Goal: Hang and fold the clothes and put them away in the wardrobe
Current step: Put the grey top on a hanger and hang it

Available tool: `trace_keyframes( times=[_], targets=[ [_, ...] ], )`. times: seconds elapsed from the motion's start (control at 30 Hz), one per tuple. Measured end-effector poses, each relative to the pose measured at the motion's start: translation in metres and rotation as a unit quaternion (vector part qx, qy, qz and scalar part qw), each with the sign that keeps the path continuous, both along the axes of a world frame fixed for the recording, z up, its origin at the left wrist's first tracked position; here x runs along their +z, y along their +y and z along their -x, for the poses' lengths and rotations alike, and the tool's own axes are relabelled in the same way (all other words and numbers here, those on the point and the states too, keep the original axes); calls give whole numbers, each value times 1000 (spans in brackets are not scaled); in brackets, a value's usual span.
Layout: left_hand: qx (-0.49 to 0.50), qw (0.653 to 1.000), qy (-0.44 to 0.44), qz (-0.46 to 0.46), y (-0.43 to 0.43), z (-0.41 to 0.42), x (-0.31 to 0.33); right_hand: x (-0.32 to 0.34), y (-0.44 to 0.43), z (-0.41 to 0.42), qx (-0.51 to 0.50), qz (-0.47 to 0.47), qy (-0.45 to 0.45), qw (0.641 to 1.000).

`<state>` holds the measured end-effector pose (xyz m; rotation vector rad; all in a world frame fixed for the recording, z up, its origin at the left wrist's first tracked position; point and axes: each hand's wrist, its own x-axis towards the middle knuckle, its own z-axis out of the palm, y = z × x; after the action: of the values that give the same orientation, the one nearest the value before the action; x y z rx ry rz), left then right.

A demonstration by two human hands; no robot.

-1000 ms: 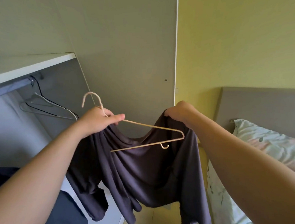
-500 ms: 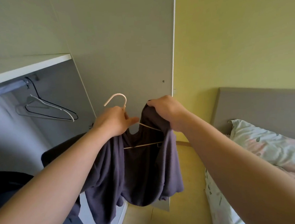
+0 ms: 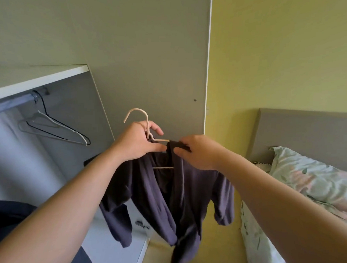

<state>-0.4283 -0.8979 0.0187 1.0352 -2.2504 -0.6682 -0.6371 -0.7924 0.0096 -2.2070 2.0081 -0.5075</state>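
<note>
- I see the left hand [image 3: 136, 142] with its fingers curled round the cream hanger [image 3: 137, 112], at the neck under the hook.
- The right hand [image 3: 198, 153] pinches the collar of the dark garment [image 3: 149, 194] onto the hanger's shoulder.
- The garment hangs in front of the open wardrobe [image 3: 37, 80], right of the rail [image 3: 8, 103].

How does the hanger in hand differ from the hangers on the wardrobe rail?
The cream hanger carries the dark garment; the rail hangers are bare. The cream hanger's hook is free in the air, its neck gripped by the left hand; the rail hangers hook over the rail. The cream hanger is pale cream; the rail hangers are black and whitish. Both are thin-framed.
</note>
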Motion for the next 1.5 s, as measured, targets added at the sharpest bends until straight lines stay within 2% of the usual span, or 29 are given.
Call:
trace_keyframes(
  times=[0.1, 0.2, 0.33, 0.43, 0.53, 0.63, 0.73, 0.83, 0.9, 1.03, 1.1, 1.17, 1.23, 1.3, 1.37, 1.5],
  targets=[
    [-37, 999, 13, 14, 1, 1, 0, -11, -8, -1, -21, 24, -58, 998],
    [-7, 998, -15, 54, -3, -3, -5, -16, -11, 2, -73, 67, -84, 992],
    [138, 987, 17, 83, -9, -14, -8, -18, -13, 7, -146, 127, -55, 980],
    [250, 962, 18, 109, -6, -26, -12, -16, -14, 15, -186, 148, -82, 968],
    [250, 961, 10, 121, 4, -26, -19, -14, -15, 17, -183, 170, -69, 966],
    [225, 965, -61, 124, 9, -23, -21, -13, -15, 13, -169, 191, -72, 964],
    [227, 962, -111, 100, 2, -23, -21, -15, -15, 10, -157, 213, -80, 961],
    [247, 959, -120, 72, -8, -23, -19, -18, -13, 9, -146, 245, -86, 955],
    [247, 963, -102, 47, -13, -23, -18, -21, -11, 8, -140, 268, -71, 950],
    [249, 967, -6, -57, -16, -23, -20, -24, -7, 6, -139, 298, -46, 943],
    [243, 968, 18, -63, -17, -24, -23, -26, -6, 6, -146, 308, -50, 939],
    [233, 972, 16, -29, -16, -27, -24, -28, -6, 6, -145, 309, -63, 938],
    [243, 969, -15, 44, -15, -30, -23, -30, -6, 7, -147, 300, -83, 939],
    [287, 943, -108, 129, -15, -34, -21, -31, -7, 9, -159, 294, -114, 936],
    [312, 915, -199, 159, -13, -37, -19, -32, -7, 10, -168, 289, -139, 932],
    [296, 924, -178, 161, -13, -42, -14, -33, -6, 9, -169, 277, -159, 932]
  ],
)
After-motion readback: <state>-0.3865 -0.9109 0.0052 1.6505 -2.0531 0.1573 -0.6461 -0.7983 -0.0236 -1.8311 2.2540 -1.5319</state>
